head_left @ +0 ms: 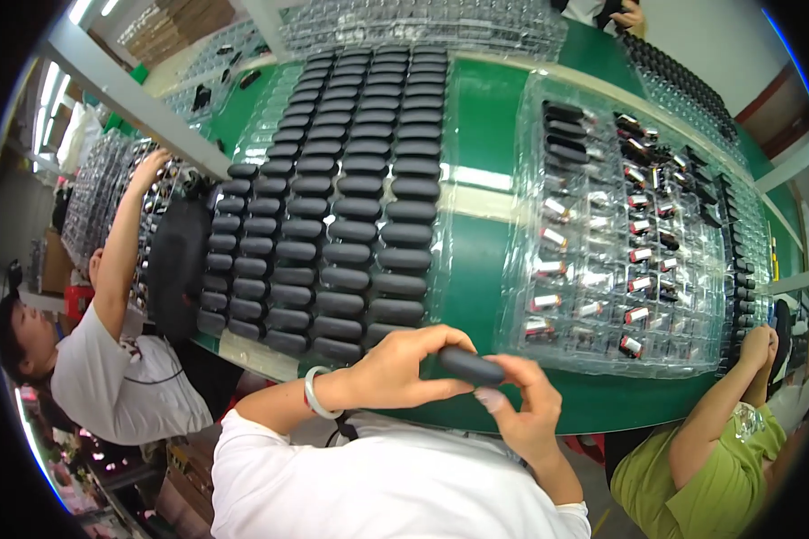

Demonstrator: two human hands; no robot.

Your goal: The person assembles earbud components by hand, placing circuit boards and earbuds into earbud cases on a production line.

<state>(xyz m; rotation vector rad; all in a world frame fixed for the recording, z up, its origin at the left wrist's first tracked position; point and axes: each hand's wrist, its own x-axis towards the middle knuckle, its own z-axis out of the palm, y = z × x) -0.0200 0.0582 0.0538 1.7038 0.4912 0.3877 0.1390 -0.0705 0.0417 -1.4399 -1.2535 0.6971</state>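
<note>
A black oblong case [471, 366] with rounded ends is held up in front of my chest, just above the near edge of the green table [485, 269]. My left hand [391, 368] pinches its left end between thumb and fingers; a pale bangle circles that wrist. At the other end, the fingers and thumb of my right hand [530, 409] close on the case. Just beyond my left hand, clear plastic trays [442, 180] carry rows of similar black oblong cases [346, 277].
To the right lies a clear compartment tray [530, 171] of small black, red and white parts [638, 255]. A co-worker in white [121, 382] reaches over trays at left; another in green [706, 467] works at right. A grey post [135, 90] rises at left.
</note>
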